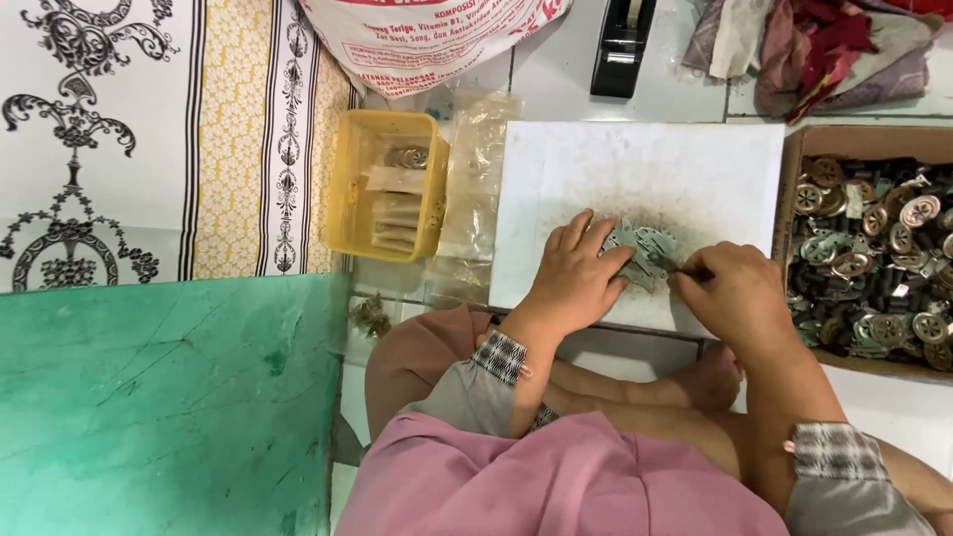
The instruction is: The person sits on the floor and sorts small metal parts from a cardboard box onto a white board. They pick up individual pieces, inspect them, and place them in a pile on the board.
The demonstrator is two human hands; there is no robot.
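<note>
Pinned flat under our left hand (pixel 576 273), metal piece (pixel 643 250); right hand (pixel 733 290) pinches small tool (pixel 675 265) against it; cardboard box (pixel 794 164) of similar parts looks full, so we judge much work left

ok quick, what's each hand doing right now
Left hand: fingers spread flat, pressing a grey metal piece onto the white board.
Right hand: closed on a thin tool whose tip is at the piece.

The person wears a pink garment over the lap and 2 grey sleeves. Each sleeve ends in a checked black-and-white cuff, behind the left hand (pixel 573 273) and right hand (pixel 733 293). Both hands are bare.
</note>
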